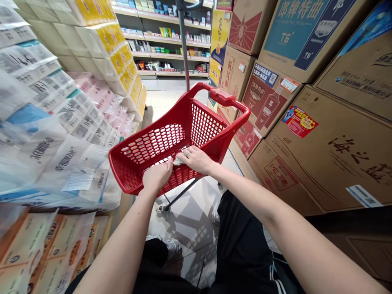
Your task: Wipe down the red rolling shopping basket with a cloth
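A red shopping cart basket [122, 163] with perforated walls stands in front of me on a thin metal frame; I see nothing lying in it. My left hand [157, 175] is closed over the near rim, its thumb close to a crumpled white cloth or tissue [178, 161]. That white wad sits under the fingers of my right hand [196, 158], which presses it against the same rim. The red handle [225, 97] rises at the basket's far right end.
Stacked cartons [337, 151] rise close on the right. Packaged paper goods [70, 106] are piled on the left, with more packs [45, 241] below. Shelves of small products [168, 41] stand at the back, beyond a grey pole [184, 49]. My legs are close behind the cart.
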Demonstrator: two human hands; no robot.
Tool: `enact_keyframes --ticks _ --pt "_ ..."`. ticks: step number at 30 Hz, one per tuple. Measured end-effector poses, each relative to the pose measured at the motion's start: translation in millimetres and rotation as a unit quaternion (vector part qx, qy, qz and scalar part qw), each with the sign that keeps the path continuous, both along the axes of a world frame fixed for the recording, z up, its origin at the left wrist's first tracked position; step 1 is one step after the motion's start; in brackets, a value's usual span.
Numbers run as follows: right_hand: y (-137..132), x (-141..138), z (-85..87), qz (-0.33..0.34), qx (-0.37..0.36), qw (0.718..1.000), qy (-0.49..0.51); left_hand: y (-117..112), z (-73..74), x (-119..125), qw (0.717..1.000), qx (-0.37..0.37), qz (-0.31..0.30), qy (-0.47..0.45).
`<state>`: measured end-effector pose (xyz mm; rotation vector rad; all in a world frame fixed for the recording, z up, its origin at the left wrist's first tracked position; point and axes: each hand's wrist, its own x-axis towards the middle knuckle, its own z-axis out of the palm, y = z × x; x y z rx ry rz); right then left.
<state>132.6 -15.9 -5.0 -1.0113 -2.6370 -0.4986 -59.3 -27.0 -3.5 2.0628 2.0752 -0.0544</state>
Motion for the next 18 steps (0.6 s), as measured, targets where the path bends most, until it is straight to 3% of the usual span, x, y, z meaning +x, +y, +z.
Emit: enact_keyframes --ticks 4,11,14,18 --pt "-8.8 34.8 0.8 0.041 0.046 0.997 0.047 1.8 1.3 -5.2 1.0 -0.005 0.002 0.008" --pt "-13.6 114.9 -8.8 -0.05 0.063 0.996 0.047 2.0 0.0 -7.4 1.0 0.01 0.0 0.015" --pt "-15.6 128.5 -15.7 -0.076 0.06 0.994 0.049 1.9 -2.7 -6.6 0.999 0.022 -0.035 0.013" --pt "-16.9 118.7 -22.5 -0.121 0.063 0.984 0.115 1.1 -3.9 -3.1 0.998 0.026 -0.051 0.008"
